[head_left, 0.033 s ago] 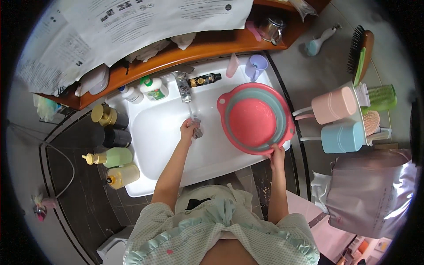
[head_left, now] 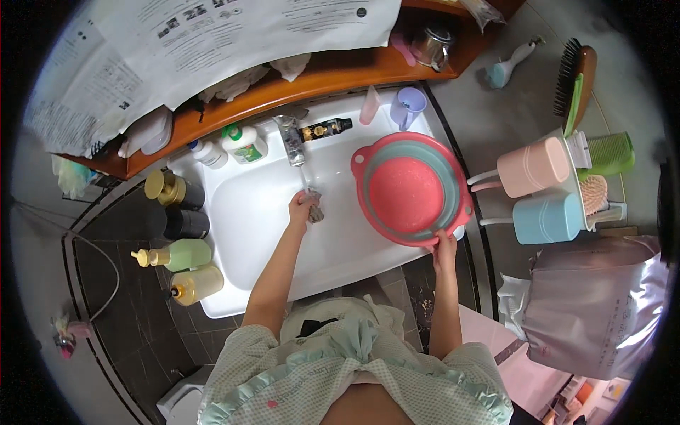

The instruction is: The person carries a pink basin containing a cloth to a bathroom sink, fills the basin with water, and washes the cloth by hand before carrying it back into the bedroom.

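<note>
In the white sink (head_left: pixel 244 212), my left hand (head_left: pixel 301 205) is closed on a small, crumpled grey cloth (head_left: pixel 316 211) under the faucet (head_left: pixel 292 144). A thin stream of water runs down from the spout onto it. My right hand (head_left: pixel 444 249) grips the near rim of a red and grey collapsible basin (head_left: pixel 406 196), thumb on top and fingers partly hidden underneath. The basin rests over the right side of the sink, and its red bottom looks wet.
A pump bottle (head_left: pixel 244 144) and a white bottle (head_left: pixel 210 154) stand at the sink's back left. Dark and light bottles line its left edge. Behind the faucet lie a black tube (head_left: pixel 326 129) and purple cup (head_left: pixel 409 108). A wooden shelf (head_left: pixel 354 72) overhangs the back; cups (head_left: pixel 545 218) hang right.
The view has shifted very slightly, and the grey cloth hangs a little differently under the water. Both hands keep their holds.
</note>
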Demonstrator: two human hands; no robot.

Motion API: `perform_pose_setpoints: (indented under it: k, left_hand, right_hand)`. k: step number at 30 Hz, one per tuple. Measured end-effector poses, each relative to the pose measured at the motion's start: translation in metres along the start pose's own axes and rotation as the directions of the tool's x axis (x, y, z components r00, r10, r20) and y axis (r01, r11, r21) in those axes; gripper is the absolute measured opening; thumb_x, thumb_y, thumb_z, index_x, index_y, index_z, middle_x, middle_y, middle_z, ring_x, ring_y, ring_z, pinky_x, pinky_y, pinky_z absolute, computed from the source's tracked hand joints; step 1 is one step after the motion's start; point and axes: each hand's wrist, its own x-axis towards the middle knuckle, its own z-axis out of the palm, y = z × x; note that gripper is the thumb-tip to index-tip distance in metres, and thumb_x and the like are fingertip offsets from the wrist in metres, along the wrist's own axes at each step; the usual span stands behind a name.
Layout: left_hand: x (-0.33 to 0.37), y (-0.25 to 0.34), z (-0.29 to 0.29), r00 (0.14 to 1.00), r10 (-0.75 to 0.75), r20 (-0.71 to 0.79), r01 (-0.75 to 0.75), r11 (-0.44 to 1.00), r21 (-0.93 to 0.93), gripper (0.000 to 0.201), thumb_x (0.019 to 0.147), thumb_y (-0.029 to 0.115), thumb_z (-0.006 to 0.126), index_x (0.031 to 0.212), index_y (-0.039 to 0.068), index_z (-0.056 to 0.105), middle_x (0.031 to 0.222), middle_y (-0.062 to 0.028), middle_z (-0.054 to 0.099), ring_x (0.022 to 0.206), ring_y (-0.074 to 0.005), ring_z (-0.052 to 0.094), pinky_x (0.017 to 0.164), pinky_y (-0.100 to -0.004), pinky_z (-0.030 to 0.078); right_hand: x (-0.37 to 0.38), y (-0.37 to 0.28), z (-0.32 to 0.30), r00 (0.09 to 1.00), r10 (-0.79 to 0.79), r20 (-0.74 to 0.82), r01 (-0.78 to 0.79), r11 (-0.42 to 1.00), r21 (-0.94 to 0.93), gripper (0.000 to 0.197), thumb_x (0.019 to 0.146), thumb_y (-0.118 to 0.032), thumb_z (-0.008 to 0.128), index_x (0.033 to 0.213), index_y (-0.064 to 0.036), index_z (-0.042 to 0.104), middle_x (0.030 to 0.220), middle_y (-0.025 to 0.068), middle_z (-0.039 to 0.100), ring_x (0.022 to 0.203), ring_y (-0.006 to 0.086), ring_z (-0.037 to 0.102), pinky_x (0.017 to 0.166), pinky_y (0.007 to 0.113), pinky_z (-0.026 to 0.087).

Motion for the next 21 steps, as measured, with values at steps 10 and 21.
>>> perform_pose_setpoints:
  k: [10, 21]
  left_hand:
    - [0.018, -0.01, 0.011, 0.996, -0.079, 0.05, 0.083, 0.994, -0.072, 0.018, 0.083, 0.001, 0.043, 0.1, -0.002, 0.05, 0.073, -0.0055, 0.052, 0.059, -0.0136, 0.047, 0.057, -0.0255, 0.042]
    - [0.007, 0.009, 0.02, 0.996, -0.084, -0.03, 0.087, 0.988, 0.13, 0.024, 0.07, 0.001, 0.059, 0.09, 0.001, 0.046, 0.077, -0.0097, 0.056, 0.06, -0.0181, 0.057, 0.049, -0.0281, 0.047]
  right_hand:
    - [0.017, 0.022, 0.024, 0.998, -0.02, -0.063, 0.035, 0.969, 0.244, 0.007, 0.076, -0.011, 0.052, 0.08, -0.0059, 0.05, 0.064, -0.0012, 0.051, 0.048, 0.0063, 0.048, 0.039, 0.018, 0.036]
    - [0.036, 0.03, 0.066, 0.989, 0.123, -0.077, -0.076, 0.892, 0.445, 0.023, 0.082, -0.024, 0.057, 0.088, -0.0045, 0.047, 0.064, 0.0008, 0.05, 0.047, 0.0079, 0.045, 0.041, 0.02, 0.039]
